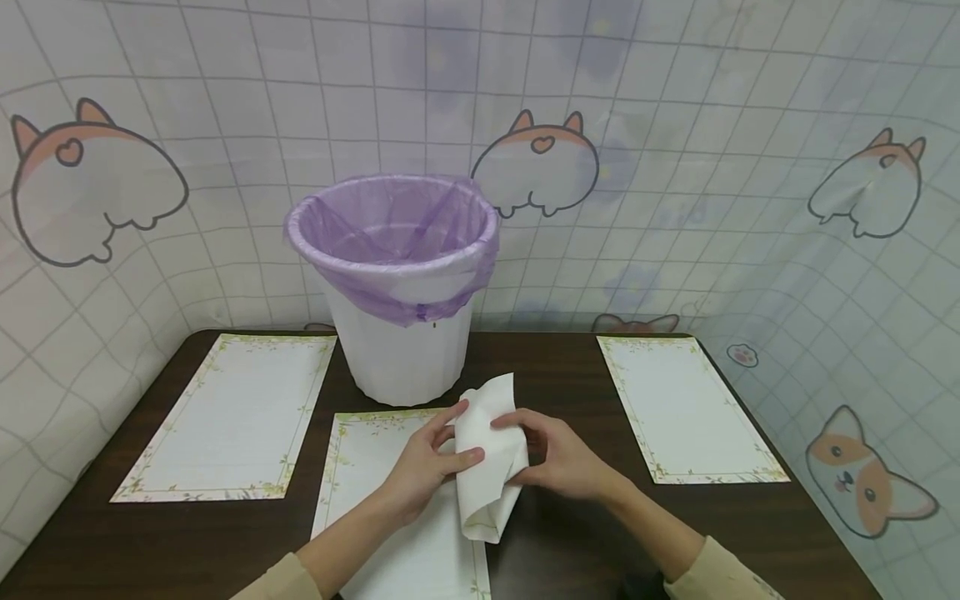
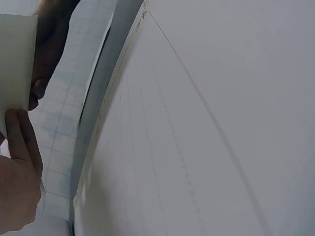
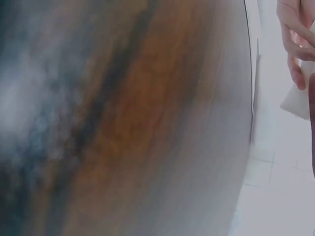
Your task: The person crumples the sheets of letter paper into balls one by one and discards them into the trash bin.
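Observation:
A white sheet of paper (image 1: 487, 467), folded over and partly rolled into a loose bundle, is held up above the table between both hands. My left hand (image 1: 420, 471) grips its left side, the thumb lying across the front. From the right, my right hand (image 1: 562, 457) pinches the other side, with fingers at the upper edge and the thumb lower down. The left wrist view catches part of the folded paper (image 2: 17, 59) at its left edge. Only a corner of that paper (image 3: 297, 102) shows in the right wrist view.
Beneath my left forearm lies a flower-bordered sheet (image 1: 375, 446). Similar sheets lie at the left (image 1: 225, 417) and right (image 1: 686, 408) of the dark table (image 1: 585, 558). A white bin (image 1: 401, 358) with a purple liner (image 1: 390, 292) stands at the back, before a patterned curtain (image 1: 675, 75).

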Available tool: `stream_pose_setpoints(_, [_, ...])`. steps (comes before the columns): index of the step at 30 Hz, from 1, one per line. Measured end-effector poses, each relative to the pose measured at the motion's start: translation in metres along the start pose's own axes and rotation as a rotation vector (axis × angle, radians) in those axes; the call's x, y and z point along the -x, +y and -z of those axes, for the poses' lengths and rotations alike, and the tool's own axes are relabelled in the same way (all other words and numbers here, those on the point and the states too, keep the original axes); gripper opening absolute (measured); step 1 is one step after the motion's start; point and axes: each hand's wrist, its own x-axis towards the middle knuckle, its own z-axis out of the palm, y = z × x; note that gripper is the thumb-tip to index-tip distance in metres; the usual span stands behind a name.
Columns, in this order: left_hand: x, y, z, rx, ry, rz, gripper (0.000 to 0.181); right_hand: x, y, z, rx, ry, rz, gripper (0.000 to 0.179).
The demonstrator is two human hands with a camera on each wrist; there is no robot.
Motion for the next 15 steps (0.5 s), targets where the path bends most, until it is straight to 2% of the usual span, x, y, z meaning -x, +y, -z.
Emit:
stream_pose_setpoints(4, [0.0,-0.0003,-0.0015,-0.003,-0.018,-0.013,0.081,0.0003,0.0001,-0.0009,0.002,0.071,0.003,0.045])
stream_pose_setpoints(8, [-0.0008,0.0008,-0.0026,-0.015,-0.028,-0.035,0.079,-0.0013,-0.0015,-0.002,-0.031,0.135,-0.005,0.034])
stream_pose_setpoints(15, [0.0001,0.0049,-0.0035,0.006,-0.033,-0.057,0.067,-0.0059,-0.0033,-0.0032,0.019,0.253,-0.102,0.013])
